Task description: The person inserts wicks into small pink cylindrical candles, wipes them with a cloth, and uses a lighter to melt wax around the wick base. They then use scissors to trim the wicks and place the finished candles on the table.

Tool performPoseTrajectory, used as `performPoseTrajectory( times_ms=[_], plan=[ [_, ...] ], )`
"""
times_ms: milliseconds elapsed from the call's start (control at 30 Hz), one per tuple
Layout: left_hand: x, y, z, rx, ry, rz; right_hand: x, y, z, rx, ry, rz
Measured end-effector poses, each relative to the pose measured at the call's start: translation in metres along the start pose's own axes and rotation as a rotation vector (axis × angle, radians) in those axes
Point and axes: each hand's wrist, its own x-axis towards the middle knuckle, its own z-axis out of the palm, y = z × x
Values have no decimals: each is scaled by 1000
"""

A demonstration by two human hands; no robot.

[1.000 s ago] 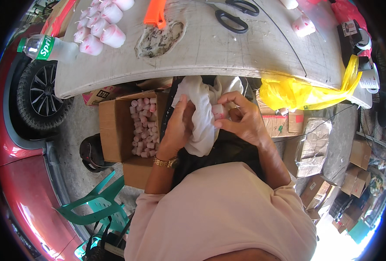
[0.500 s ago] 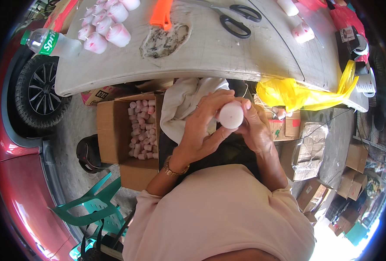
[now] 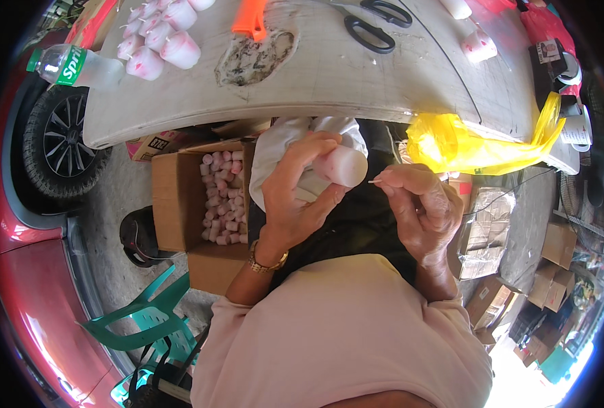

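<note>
The left hand (image 3: 294,197) is wrapped round a pinkish-white votive candle (image 3: 346,167), thumb on the near side and fingers on the far side, its plain round end tilted up and toward the right. The right hand (image 3: 422,207) stands apart from it, pinching a thin white strand, probably a wick (image 3: 375,181), whose tip points at the candle without touching it. The step in hand looks like work on one candle and its strand; the next move would call for a steady left hold and a fine, well-aimed pinch on the right.

Beneath the candle a white cloth (image 3: 272,147) lies bunched over the lap. Left of it, an open cardboard box (image 3: 169,204) holds many small pink-and-white cylinders (image 3: 227,204).

Ahead, the worn surface (image 3: 329,88) carries a cluster of candles (image 3: 160,35), an orange plastic tool (image 3: 249,22) and black-handled scissors (image 3: 370,32). At its left edge lies a clear drink bottle (image 3: 74,66) whose green label bears large white lettering. A pinkish carton (image 3: 154,145) under the surface shows bold dark characters. Off right, beyond a yellow plastic bag (image 3: 451,144), print on a white container (image 3: 577,128) is too small to read.
</note>
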Motion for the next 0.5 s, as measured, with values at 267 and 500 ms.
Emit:
performPoseTrajectory(
  times_ms=[267, 500],
  plan=[
    [-1, 2, 2, 5, -35, -12, 7, 4, 10, -172, 83, -169],
    [1, 1, 3, 62, -53, 41, 6, 9, 11, -211, 82, -181]
  ],
)
